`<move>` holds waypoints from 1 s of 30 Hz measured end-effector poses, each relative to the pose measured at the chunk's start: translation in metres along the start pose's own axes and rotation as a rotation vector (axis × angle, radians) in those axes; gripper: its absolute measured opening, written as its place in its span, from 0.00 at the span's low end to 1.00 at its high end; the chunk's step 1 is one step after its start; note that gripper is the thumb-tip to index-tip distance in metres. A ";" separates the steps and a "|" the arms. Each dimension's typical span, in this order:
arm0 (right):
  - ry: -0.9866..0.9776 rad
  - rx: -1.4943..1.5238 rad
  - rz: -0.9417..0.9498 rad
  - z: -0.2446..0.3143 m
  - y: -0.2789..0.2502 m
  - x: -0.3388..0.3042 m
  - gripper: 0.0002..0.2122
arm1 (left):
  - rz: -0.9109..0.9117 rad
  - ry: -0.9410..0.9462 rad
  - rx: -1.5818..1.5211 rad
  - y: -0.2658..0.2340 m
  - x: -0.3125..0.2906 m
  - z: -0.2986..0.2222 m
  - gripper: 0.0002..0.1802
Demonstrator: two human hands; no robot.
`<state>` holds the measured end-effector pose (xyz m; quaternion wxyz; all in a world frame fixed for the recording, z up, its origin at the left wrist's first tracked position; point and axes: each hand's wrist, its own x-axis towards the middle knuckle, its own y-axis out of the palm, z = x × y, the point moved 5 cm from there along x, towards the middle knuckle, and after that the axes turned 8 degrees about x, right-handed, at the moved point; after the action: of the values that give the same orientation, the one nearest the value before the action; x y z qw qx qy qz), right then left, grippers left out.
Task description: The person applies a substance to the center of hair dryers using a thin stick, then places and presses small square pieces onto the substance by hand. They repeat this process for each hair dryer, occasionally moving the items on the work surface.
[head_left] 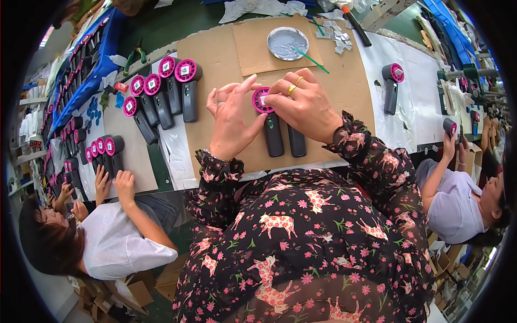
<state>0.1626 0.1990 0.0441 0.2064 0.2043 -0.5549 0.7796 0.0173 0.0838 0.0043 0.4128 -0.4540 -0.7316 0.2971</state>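
Observation:
In front of me a dark grey handheld device (273, 137) with a pink ring-shaped head lies on the cardboard. My right hand (304, 99), fingers bent, has its thumb against a small white square (264, 100) at the head's centre. My left hand (235, 116) hovers open at the head's left side, fingers spread, with nothing in it. Another dark grey handle (297, 141) lies beside the first, its head hidden beneath my right hand. Farther left, several like devices (156, 91) lie together, a white square on each pink head.
Beyond my hands sits a round dish (269, 49) of grey paste, with a green stick (312, 61) across its rim. Loose white squares (336, 37) lie right of it. Green-handled pliers (134, 56) are at far left. A single device (391, 89) lies right. Co-workers sit at both sides.

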 end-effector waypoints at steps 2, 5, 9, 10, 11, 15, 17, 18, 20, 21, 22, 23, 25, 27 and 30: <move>0.004 -0.036 0.020 -0.002 0.003 0.001 0.08 | -0.006 -0.001 -0.006 0.002 0.000 0.002 0.49; 0.010 -0.107 0.060 -0.001 0.006 0.002 0.07 | -0.018 -0.004 -0.016 0.003 0.000 0.003 0.50; 0.072 -0.095 0.075 -0.004 0.009 0.003 0.07 | -0.016 -0.014 -0.026 0.004 -0.001 0.004 0.50; 0.096 -0.081 0.086 -0.006 0.010 0.004 0.06 | -0.016 -0.013 -0.027 0.004 -0.001 0.005 0.50; 0.120 -0.065 0.097 -0.008 0.010 0.005 0.05 | -0.016 -0.013 -0.028 0.004 -0.001 0.005 0.50; 0.135 -0.084 0.154 -0.009 0.008 0.010 0.04 | -0.003 -0.015 -0.002 0.000 0.002 0.001 0.50; 0.130 -0.101 0.177 -0.008 0.009 0.011 0.04 | 0.004 -0.015 0.012 0.000 0.004 0.000 0.50; 0.109 -0.109 0.184 -0.006 0.010 0.011 0.04 | 0.007 -0.008 0.008 0.000 0.004 0.000 0.50; 0.067 -0.127 0.195 -0.003 0.011 0.011 0.03 | 0.012 0.010 0.001 0.000 0.006 0.000 0.51; 0.069 -0.130 0.193 -0.003 0.011 0.009 0.03 | 0.012 0.014 0.001 0.001 0.006 0.000 0.51; 0.085 -0.107 0.198 -0.004 0.012 0.007 0.04 | 0.012 0.011 -0.012 0.001 0.005 0.000 0.51; 0.101 -0.085 0.203 -0.005 0.012 0.006 0.04 | 0.012 0.009 -0.024 0.003 0.004 0.001 0.52; 0.116 -0.068 0.201 -0.005 0.010 0.004 0.04 | 0.009 0.015 -0.035 0.005 0.006 0.003 0.52; 0.201 0.012 0.145 -0.002 0.005 -0.001 0.10 | 0.017 0.016 -0.158 0.009 0.007 0.003 0.53; 0.373 0.212 0.044 0.004 -0.007 -0.009 0.18 | -0.008 0.021 -0.275 0.006 0.007 -0.004 0.54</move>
<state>0.1745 0.1963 0.0455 0.2657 0.0648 -0.4264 0.8622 0.0215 0.0930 0.0031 0.3555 -0.5064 -0.7629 0.1875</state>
